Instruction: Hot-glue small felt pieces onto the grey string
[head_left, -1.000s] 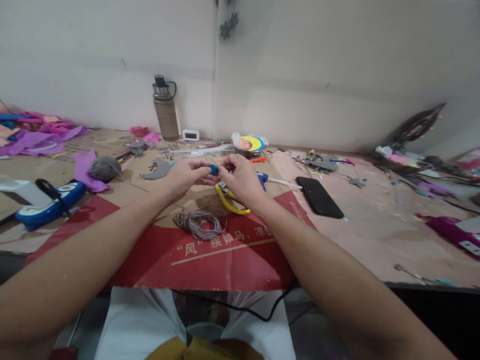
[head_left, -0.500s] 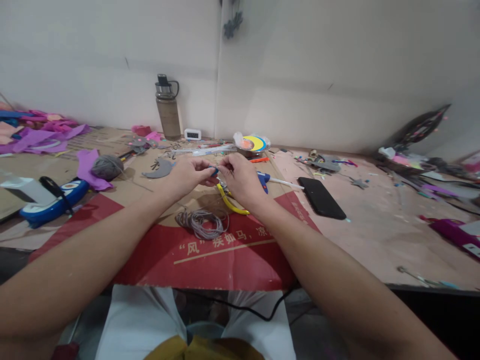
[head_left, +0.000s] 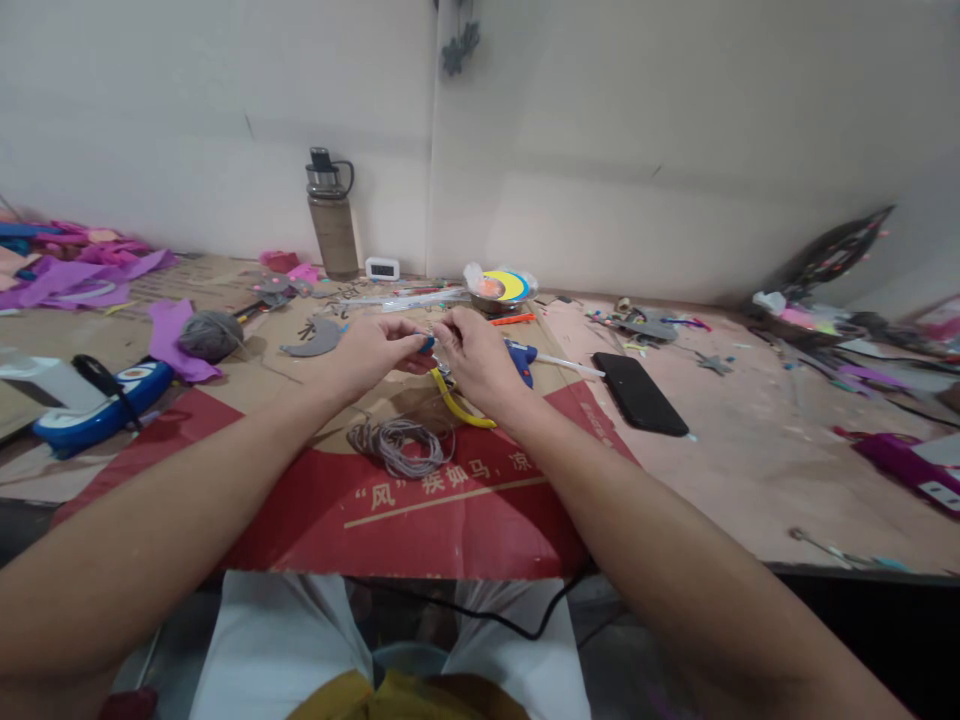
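the hands have drawn closer; left hand [head_left: 373,352] and right hand [head_left: 480,362] pinch a small blue bead [head_left: 427,343] over the table [head_left: 750,450].

The left grip [head_left: 375,350] and right grip [head_left: 476,360] are bare, as are both forearms [head_left: 225,500]. White trousers [head_left: 285,640] cover the lap, with a mustard-yellow garment [head_left: 405,695] nearest the camera.

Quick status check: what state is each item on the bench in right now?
Left hand: pinching small blue piece.
Right hand: pinching it too.
Water bottle: upright, lid shut.
Phone: flat, screen dark.
Grey cord: coiled, unheld.
Glue gun: lying down, unheld.
Yarn ball: wound.
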